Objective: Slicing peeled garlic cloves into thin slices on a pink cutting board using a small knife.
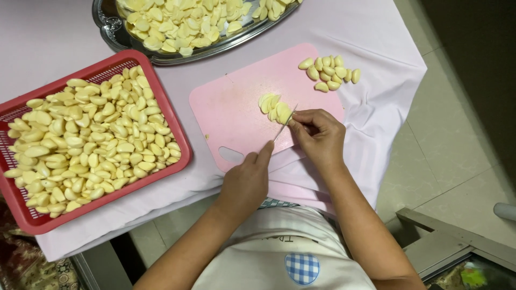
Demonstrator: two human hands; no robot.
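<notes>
Nearest the camera, the person's left hand (246, 185) is curled around the handle of a small knife (284, 124), forefinger stretched out along it, and the thin blade angles up and to the right. Just beyond, the right hand (318, 135) has its fingertips bunched together, pinching a peeled garlic clove (284, 114) down against the pink cutting board (236, 115), right where the blade tip meets it. The clove sits at the near edge of a little heap of cut garlic pieces (269, 103), roughly mid-board. The board lies on a surface covered with a pale lilac cloth (371, 37), whose corner hangs over the tiled floor (457, 139) on the right. To the left, a red plastic basket (180, 161) is brim-full of whole peeled cloves (91, 139). Further out, at the board's far right corner, a small cluster of whole cloves (329, 73) waits, partly on the board, partly on the cloth. Furthest away, at the top, a silver metal tray (107, 24) carries a big pile of halved garlic (183, 24).
</notes>
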